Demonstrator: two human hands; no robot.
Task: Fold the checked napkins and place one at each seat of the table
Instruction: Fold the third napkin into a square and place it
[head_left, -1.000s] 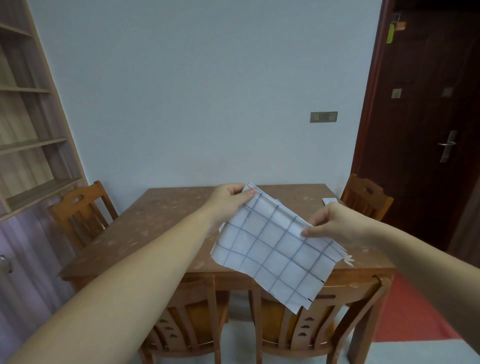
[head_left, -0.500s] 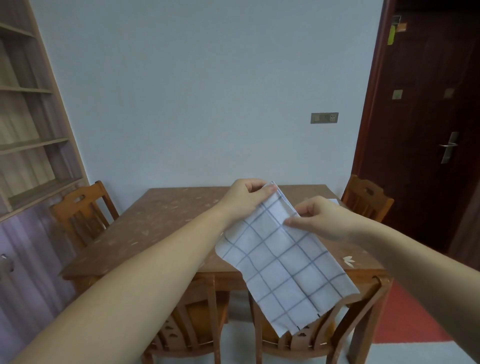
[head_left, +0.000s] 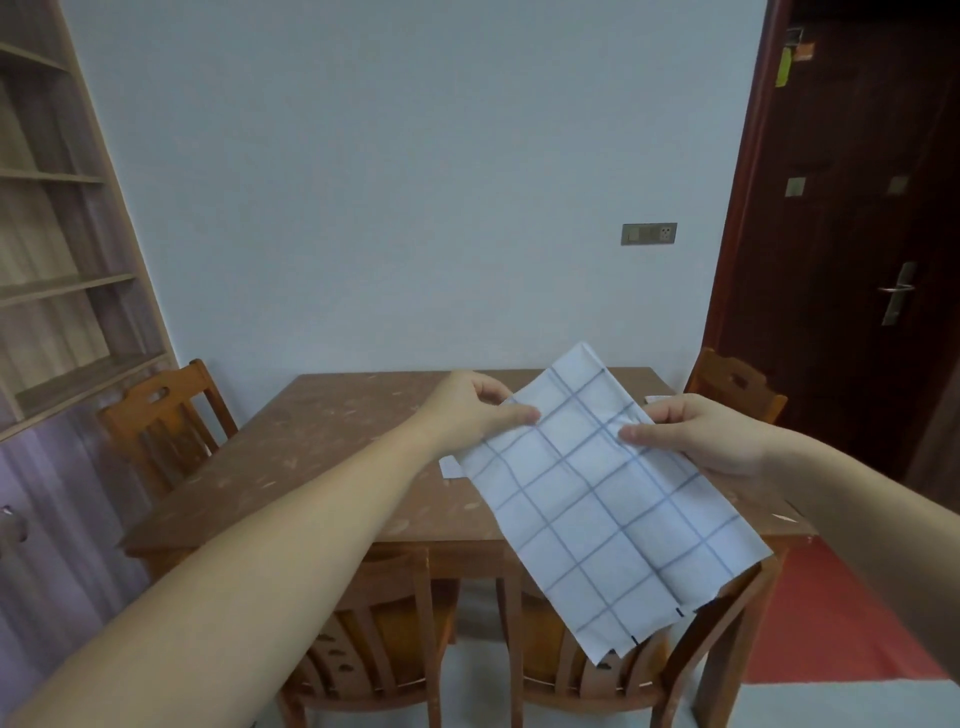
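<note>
Head view: napkin (head_left: 597, 499) before table (head_left: 322, 457), chair (head_left: 571, 696)

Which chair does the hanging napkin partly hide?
The near right chair: the checked napkin overlaps its backrest with its lower end, while it crosses none of the other three.

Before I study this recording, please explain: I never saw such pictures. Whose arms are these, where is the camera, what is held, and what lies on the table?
There is no machine here. A person wears one wide-angle camera on the head, so you look forward and down along their bare arms. The left hand and the right hand each pinch a checked napkin, white with blue lines, held in the air before the wooden table. On the table a white piece shows beside the napkin's edge; most is hidden, so I cannot say what it is. Wooden chairs stand around the table.
</note>
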